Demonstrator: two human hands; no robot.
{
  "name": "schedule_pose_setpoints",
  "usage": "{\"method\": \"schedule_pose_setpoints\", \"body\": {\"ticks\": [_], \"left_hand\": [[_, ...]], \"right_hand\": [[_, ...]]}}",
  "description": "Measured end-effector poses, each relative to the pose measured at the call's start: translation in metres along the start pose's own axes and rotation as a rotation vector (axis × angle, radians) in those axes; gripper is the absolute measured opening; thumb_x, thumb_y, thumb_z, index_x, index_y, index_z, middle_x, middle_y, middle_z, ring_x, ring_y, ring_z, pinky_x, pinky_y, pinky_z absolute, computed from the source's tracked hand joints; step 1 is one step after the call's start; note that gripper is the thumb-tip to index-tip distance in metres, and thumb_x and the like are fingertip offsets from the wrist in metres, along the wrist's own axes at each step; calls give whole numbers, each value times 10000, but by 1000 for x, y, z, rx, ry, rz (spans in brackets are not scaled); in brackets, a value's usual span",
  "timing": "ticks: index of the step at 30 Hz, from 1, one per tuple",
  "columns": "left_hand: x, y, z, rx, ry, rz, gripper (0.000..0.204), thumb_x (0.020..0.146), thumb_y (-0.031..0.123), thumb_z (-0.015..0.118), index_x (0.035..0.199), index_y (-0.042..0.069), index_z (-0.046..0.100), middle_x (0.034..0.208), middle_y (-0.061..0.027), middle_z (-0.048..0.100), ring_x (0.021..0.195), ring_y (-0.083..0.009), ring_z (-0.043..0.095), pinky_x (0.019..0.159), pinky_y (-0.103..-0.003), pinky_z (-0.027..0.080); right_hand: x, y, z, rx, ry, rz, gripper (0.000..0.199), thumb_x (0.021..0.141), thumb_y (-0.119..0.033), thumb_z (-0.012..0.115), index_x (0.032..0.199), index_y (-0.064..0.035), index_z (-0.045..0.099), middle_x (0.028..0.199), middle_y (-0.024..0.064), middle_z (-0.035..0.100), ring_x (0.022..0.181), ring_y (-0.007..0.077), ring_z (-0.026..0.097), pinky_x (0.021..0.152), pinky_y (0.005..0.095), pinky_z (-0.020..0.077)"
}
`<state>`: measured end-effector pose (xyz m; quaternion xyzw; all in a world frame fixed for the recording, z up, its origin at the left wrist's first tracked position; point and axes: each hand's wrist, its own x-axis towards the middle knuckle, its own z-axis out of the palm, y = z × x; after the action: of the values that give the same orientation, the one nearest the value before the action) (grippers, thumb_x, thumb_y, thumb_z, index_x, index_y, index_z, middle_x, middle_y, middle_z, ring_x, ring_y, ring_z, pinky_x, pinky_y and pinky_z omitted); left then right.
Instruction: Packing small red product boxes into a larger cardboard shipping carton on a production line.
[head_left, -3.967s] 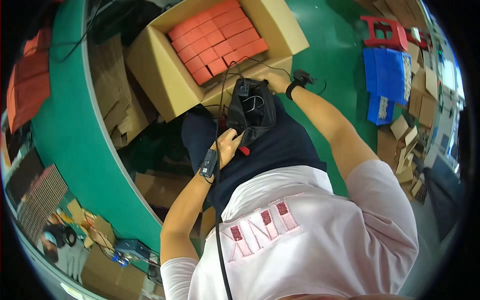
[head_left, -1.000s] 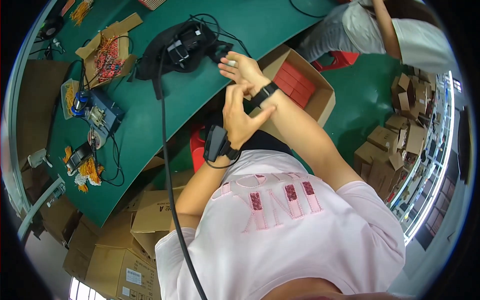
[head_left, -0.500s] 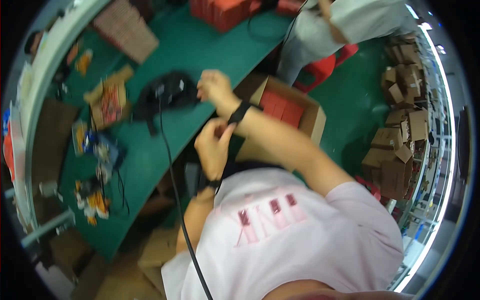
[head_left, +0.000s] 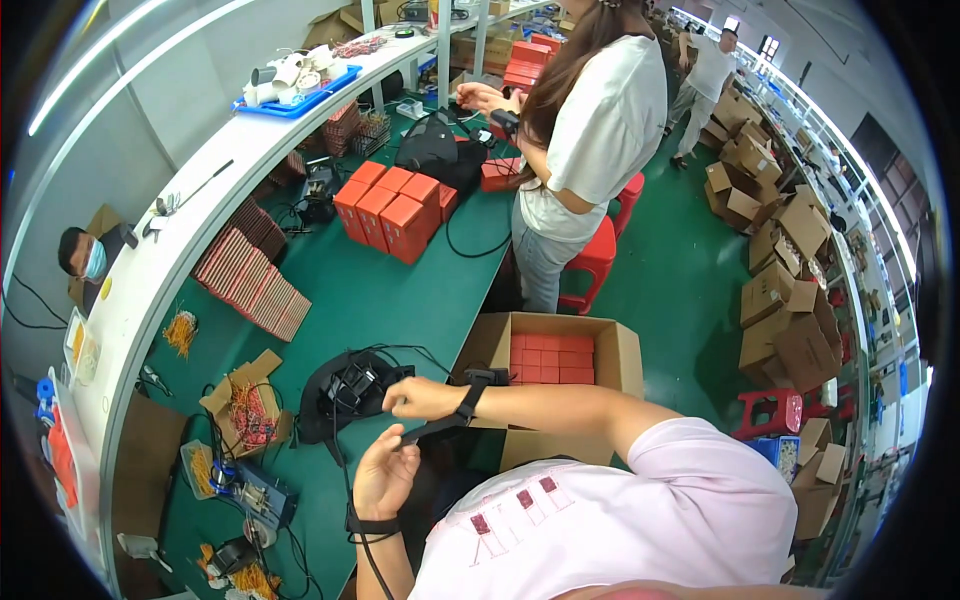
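My left hand (head_left: 387, 474) pinches the loose end of a black strap (head_left: 438, 427) between thumb and fingers. The strap stretches up to the black wristband (head_left: 468, 400) around my right wrist, where a small dark block (head_left: 486, 377) sits. My right hand (head_left: 425, 398) is held palm down over the bench edge, fingers curled in with nothing seen in them. Another dark band (head_left: 372, 524) circles my left wrist. Just beyond my hands a black cap-like piece with cables and a dark device (head_left: 350, 390) lies on the green bench (head_left: 440, 290).
An open carton of red boxes (head_left: 550, 358) stands at the bench's right side. Stacked red boxes (head_left: 395, 210), a small carton of red parts (head_left: 250, 408) and a blue device (head_left: 262, 497) sit on the bench. A co-worker (head_left: 600, 130) stands ahead near red stools (head_left: 590, 262).
My left hand has drawn away from my right wrist, pulling the strap end out. The view has tilted up, bringing more of the co-worker and the shelf into sight.
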<state>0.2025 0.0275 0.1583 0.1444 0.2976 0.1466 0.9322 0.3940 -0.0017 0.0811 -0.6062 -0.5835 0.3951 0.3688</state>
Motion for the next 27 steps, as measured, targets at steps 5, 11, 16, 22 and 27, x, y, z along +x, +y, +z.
{"method": "schedule_pose_setpoints", "body": {"ticks": [5, 11, 16, 22, 27], "left_hand": [[11, 6, 8, 319, -180, 144, 282, 789, -17, 641, 1068, -52, 619, 899, -96, 680, 739, -197, 644, 696, -268, 536], [32, -56, 42, 1071, -110, 764, 438, 810, -25, 648, 1229, -24, 521, 1037, -70, 570, 924, -149, 559, 800, -262, 461], [68, -86, 55, 1200, 19, 1006, 271, 785, 30, 716, 1005, -21, 568, 940, -62, 526, 892, -170, 534, 803, -290, 446], [71, -94, 41, 1338, -72, 940, 191, 733, 27, 743, 781, -6, 561, 881, -78, 505, 818, -196, 516, 738, -289, 418], [48, -96, 37, 742, -89, 497, 157, 784, 39, 721, 882, 0, 605, 884, -29, 598, 798, -107, 558, 727, -230, 436]], "right_hand": [[-3, -55, -31, 1055, -116, 530, 262, 878, -116, 576, 1112, 0, 594, 890, 82, 658, 813, 169, 653, 731, 306, 540], [31, -33, -55, 1323, 381, 478, 208, 904, -195, 577, 1034, -35, 550, 858, 59, 601, 699, 162, 598, 653, 303, 532], [27, -23, -52, 1141, 532, 341, 272, 900, -238, 577, 1076, -31, 562, 928, 91, 592, 688, 167, 570, 584, 296, 510], [12, 7, -41, 1046, 647, 422, 258, 902, -231, 581, 1058, -25, 583, 899, 77, 613, 668, 156, 578, 566, 298, 510], [1, -2, -21, 1321, 364, 521, 233, 880, -262, 606, 994, -58, 598, 880, 56, 625, 679, 145, 586, 617, 296, 511]]}}
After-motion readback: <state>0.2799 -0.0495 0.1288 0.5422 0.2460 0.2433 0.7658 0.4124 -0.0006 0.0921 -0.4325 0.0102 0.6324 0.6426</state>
